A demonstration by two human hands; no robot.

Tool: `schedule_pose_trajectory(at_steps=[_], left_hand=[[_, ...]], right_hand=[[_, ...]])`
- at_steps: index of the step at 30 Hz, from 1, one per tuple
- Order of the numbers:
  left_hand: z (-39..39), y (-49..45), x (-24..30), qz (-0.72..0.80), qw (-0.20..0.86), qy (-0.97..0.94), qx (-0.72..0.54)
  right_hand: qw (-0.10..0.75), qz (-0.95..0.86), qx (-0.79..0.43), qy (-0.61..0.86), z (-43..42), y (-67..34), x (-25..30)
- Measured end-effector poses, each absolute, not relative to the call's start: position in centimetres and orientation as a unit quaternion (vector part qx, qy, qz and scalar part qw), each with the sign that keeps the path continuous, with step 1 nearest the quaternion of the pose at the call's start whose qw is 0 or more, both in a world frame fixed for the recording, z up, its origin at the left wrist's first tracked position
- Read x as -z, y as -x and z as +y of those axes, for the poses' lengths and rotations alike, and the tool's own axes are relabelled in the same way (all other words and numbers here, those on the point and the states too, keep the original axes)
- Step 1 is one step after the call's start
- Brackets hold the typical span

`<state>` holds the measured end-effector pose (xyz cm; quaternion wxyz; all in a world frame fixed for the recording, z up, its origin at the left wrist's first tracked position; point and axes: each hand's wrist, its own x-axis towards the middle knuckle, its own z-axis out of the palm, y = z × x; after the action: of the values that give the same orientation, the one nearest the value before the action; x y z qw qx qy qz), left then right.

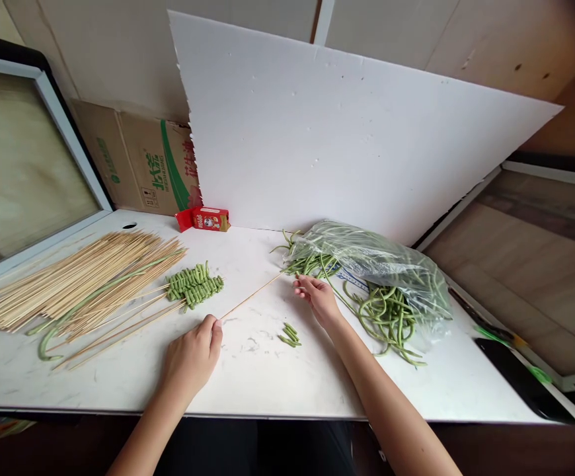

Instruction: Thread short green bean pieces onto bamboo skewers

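Observation:
My left hand point(195, 349) is closed around the near end of a thin bamboo skewer point(250, 296), which slants up and away to the right. My right hand point(316, 297) is close to the skewer's far tip, its thumb and fingers pinched together on what looks like a short green bean piece, mostly hidden. Between my forearms lie a few cut bean pieces point(290, 335). To the left, several skewers threaded with rows of bean pieces point(194, 285) rest side by side.
Loose skewers point(104, 271) are heaped at left, with long beans point(99, 288) across them. A plastic bag of long beans point(367, 248) lies at right, spilling beans point(389, 314). A red box point(211, 219) stands behind. A black phone-like object point(523, 380) is at the right edge.

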<state>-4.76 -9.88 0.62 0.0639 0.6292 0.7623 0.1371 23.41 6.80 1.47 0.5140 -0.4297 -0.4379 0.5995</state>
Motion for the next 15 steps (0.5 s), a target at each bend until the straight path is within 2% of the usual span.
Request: schedule_pose_trajectory(at_steps=[15], left_hand=[[-9.71, 5.16, -0.18, 0.711, 0.083, -0.681, -0.156]], right_hand=[[0.516, -0.395, -0.669, 0.36, 6.41, -23.25, -1.75]])
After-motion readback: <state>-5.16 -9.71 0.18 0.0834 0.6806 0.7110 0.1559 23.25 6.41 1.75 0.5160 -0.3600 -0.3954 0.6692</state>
